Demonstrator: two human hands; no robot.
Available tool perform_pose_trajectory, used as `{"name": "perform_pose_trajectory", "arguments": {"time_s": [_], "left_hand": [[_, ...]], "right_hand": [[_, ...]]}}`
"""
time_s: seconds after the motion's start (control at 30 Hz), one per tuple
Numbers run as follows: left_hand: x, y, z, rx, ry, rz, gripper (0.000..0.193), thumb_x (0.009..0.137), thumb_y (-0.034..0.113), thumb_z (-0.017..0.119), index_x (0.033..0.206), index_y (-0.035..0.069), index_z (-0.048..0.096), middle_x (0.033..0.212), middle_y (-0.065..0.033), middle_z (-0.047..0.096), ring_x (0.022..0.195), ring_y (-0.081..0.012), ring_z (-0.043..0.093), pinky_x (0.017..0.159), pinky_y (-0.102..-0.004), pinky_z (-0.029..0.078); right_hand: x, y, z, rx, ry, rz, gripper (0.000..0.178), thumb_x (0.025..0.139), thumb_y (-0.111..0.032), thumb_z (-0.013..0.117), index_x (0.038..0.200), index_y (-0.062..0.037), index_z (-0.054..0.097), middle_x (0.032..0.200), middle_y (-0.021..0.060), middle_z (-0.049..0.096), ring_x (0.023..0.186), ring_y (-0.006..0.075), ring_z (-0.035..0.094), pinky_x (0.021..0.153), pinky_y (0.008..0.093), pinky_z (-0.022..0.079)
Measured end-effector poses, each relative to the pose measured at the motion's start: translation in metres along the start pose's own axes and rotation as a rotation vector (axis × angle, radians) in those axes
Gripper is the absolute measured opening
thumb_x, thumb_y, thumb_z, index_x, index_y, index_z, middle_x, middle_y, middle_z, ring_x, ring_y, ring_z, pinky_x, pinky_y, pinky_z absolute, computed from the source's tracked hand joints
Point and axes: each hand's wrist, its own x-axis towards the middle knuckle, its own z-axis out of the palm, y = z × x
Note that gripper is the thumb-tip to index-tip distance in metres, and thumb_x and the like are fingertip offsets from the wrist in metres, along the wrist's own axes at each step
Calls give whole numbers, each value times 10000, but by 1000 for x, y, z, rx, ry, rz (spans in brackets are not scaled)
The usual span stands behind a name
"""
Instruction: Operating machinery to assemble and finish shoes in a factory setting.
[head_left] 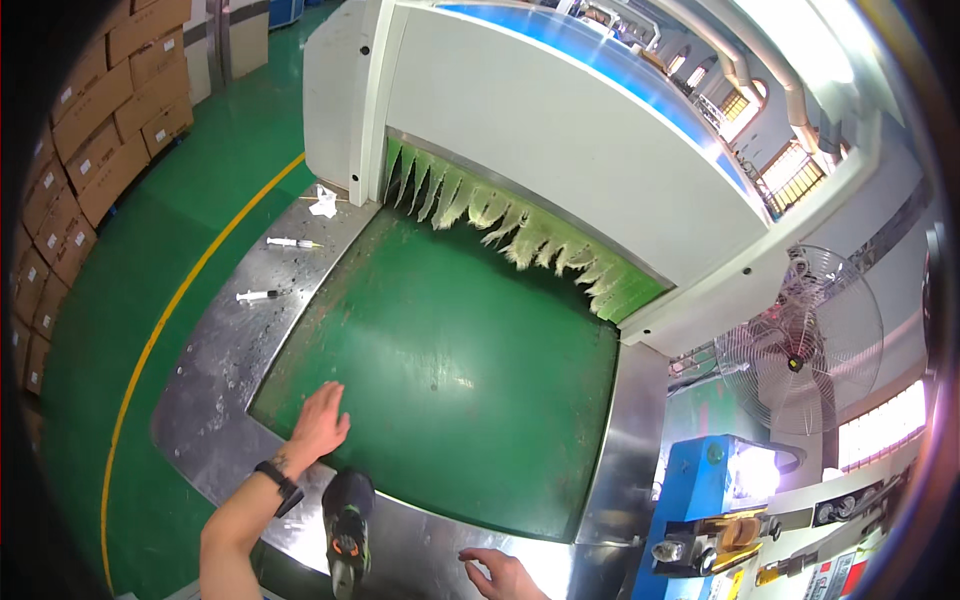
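Note:
Over the near left corner of a green conveyor belt (pixel 455 370) is my left hand (pixel 320 422), fingers stretched out and nothing in them. A dark band circles that wrist. What looks like a black shoe with orange and green details (pixel 347 515) lies at the belt's near metal edge, just right of my left wrist and apart from the fingers. My right hand (pixel 500 574) shows low in the picture above the bare metal ledge (pixel 430 535). Its fingers are loosely bent and apart, and I see nothing held.
Frayed green strips (pixel 510 225) hang across the opening of a grey machine housing (pixel 560 130). Two syringes (pixel 292 243) and a crumpled white scrap (pixel 323 202) lie on the left metal border. Stacked cartons (pixel 110 110) stand left, a fan (pixel 797 350) and blue equipment (pixel 692 490) right.

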Motion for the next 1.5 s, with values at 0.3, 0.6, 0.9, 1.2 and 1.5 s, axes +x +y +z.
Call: {"name": "perform_pose_trajectory", "arguments": {"time_s": [0.3,0.6,0.9,1.2,1.5], "left_hand": [[116,-47,91,144,83,-20,509,784,271,604,1212,3,545,1418,-216,378,1337,-340,333,1089,-500,240],[118,-62,103,75,43,-100,483,764,238,620,1194,30,548,1359,-202,451,1272,-350,424,1062,-505,275],[122,-57,106,163,1,-24,550,779,221,594,1263,-8,466,1379,-257,406,1259,-414,411,1034,-553,289],[107,-54,104,110,0,-100,507,798,199,596,1254,2,493,1408,-203,398,1312,-373,370,1075,-545,260],[115,-4,59,-18,-49,-348,513,822,205,621,1257,-30,483,1392,-228,417,1328,-328,375,1080,-484,299]], "right_hand": [[335,34,-45,-205,-46,-206,399,837,-155,619,1202,-14,543,1078,221,621,926,375,635,800,417,527],[738,71,-182,-1143,217,-88,504,835,-290,552,1220,32,517,1167,249,579,1098,352,562,925,423,472],[759,86,-177,-1237,293,-194,446,845,-269,572,1194,7,539,1023,221,624,915,336,612,796,441,509],[619,92,-134,-894,132,-399,366,810,-235,667,1066,1,554,799,191,648,685,339,639,596,431,523],[83,22,-41,302,238,717,288,883,-194,578,1113,-29,631,1052,147,663,1000,259,629,873,369,492]]}}
